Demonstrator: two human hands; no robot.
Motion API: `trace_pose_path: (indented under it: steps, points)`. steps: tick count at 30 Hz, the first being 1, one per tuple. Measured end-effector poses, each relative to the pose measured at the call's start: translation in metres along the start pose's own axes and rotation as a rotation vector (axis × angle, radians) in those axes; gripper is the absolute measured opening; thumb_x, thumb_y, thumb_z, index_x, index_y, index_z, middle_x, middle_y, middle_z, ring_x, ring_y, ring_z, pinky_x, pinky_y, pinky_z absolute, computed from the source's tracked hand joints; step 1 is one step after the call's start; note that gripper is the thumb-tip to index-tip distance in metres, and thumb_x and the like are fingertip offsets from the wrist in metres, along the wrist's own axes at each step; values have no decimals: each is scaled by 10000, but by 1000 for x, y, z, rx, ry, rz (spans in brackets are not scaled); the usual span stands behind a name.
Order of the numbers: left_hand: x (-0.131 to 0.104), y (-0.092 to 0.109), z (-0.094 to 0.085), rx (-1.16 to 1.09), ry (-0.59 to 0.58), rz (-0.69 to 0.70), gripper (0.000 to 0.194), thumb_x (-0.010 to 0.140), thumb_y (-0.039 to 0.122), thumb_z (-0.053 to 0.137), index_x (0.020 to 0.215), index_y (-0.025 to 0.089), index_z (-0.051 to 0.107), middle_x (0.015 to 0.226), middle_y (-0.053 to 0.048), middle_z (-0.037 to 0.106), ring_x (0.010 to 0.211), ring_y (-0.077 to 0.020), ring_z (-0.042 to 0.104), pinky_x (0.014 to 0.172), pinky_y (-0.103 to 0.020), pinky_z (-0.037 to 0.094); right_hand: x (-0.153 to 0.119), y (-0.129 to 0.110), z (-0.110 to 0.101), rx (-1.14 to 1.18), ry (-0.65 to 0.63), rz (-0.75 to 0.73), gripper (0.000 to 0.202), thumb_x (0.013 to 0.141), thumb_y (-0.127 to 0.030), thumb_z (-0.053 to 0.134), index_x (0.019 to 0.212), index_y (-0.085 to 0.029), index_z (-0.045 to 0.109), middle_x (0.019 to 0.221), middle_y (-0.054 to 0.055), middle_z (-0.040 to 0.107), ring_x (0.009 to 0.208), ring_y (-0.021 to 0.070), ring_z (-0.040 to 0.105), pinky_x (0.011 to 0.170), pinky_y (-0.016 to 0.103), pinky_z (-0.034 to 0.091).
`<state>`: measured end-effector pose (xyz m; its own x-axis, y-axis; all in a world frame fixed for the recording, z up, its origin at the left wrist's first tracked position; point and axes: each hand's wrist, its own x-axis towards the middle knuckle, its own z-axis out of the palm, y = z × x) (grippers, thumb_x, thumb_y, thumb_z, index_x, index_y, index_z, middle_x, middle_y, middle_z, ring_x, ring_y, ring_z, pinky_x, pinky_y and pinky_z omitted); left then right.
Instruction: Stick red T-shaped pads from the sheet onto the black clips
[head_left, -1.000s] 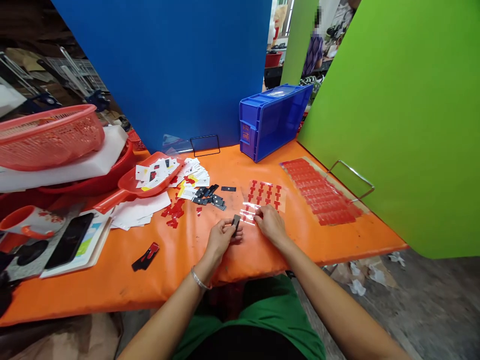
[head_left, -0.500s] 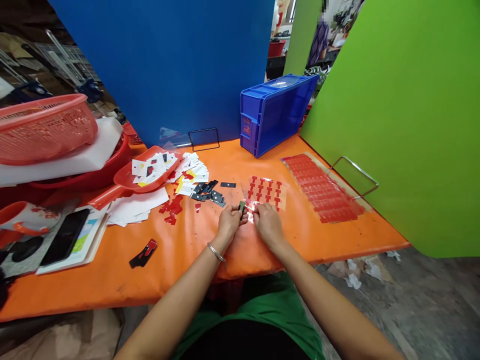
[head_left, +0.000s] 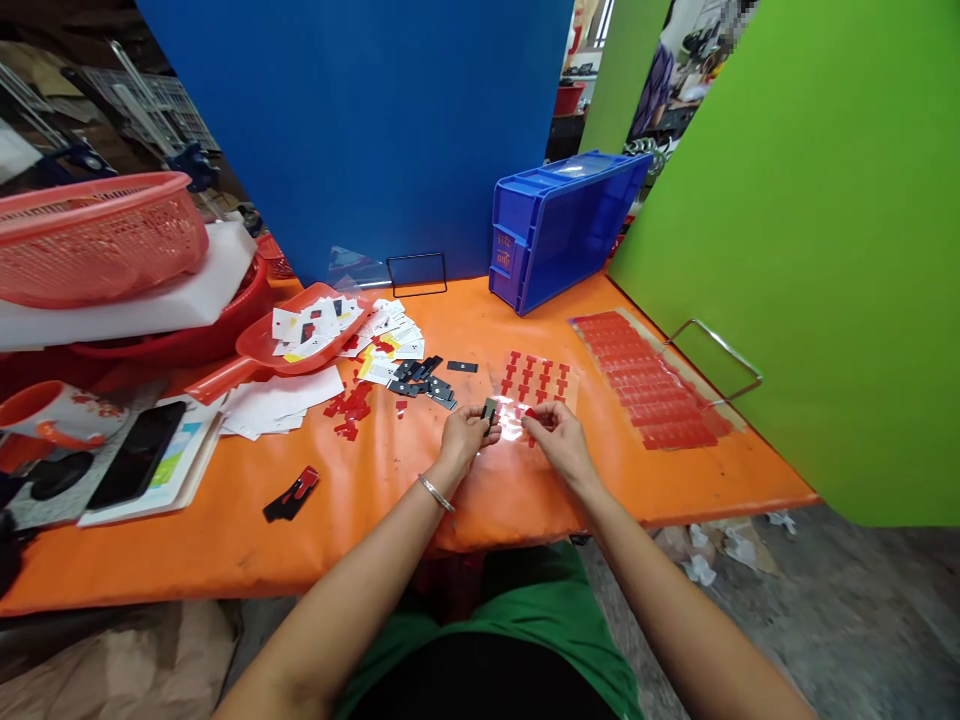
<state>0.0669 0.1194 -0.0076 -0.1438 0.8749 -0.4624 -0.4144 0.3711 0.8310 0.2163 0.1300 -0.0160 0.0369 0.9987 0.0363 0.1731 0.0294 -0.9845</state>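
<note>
My left hand (head_left: pixel 463 438) is closed on a small dark flat piece (head_left: pixel 489 410), held upright between thumb and fingers. My right hand (head_left: pixel 561 436), a short way to its right, pinches a small red piece (head_left: pixel 529 412) at its fingertips. Under and beyond my hands lies a clear sheet with rows of red T-shaped stickers (head_left: pixel 543 382). Several black flat pieces (head_left: pixel 423 380) lie in a loose pile to the left, and one black piece (head_left: pixel 463 367) sits apart. Loose red pieces (head_left: pixel 348 412) are scattered nearer the left. Two overlapping black pieces (head_left: pixel 291 497), one with red on it, rest near the front edge.
A larger sheet of red stickers (head_left: pixel 649 380) lies at right beside a metal wire stand (head_left: pixel 720 345). At the back stands a blue crate (head_left: pixel 517 240) on its side. An orange scoop (head_left: pixel 262 345) with cards, a phone (head_left: pixel 139 455), a mug (head_left: pixel 56 415) and red baskets (head_left: pixel 97 235) fill the left.
My right hand has moved slightly right, away from the left hand, and the red piece now shows at its fingertips. The left hand keeps the dark piece. The whole view has shifted a little.
</note>
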Motion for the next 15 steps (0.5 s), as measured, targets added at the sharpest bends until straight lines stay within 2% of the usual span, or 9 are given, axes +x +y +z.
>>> trace_pose_path:
  steps: [4, 8, 11, 15]
  points:
    - [-27, 5, -13, -45, -79, -21, 191, 724, -42, 590, 870, 80, 609, 777, -91, 698, 641, -124, 673, 685, -250, 560, -25, -11, 10, 48, -51, -47, 219, 668, -333, 679, 758, -198, 532, 693, -4, 580, 627, 141, 533, 594, 269, 445]
    - [-55, -2, -32, -76, -68, -112, 260, 724, -43, 563, 949, 81, 603, 768, -91, 707, 658, -156, 695, 667, -261, 576, -52, -13, 26, 69, -108, -28, 166, 701, -299, 648, 758, -206, 523, 695, -12, 564, 619, 134, 529, 581, 257, 443]
    - [-63, -11, -41, -99, -64, -139, 267, 723, -54, 537, 949, 72, 603, 735, -83, 706, 623, -155, 692, 669, -273, 583, -62, -8, 36, 102, -130, 10, 155, 713, -292, 638, 766, -208, 518, 689, -20, 553, 592, 127, 522, 546, 248, 443]
    - [-60, -18, -46, -101, -84, -133, 237, 718, -47, 552, 913, 62, 630, 727, -89, 708, 604, -148, 689, 673, -263, 582, -63, 0, 43, 86, -132, -5, 152, 726, -299, 628, 779, -211, 516, 710, -15, 566, 614, 132, 543, 556, 250, 464]
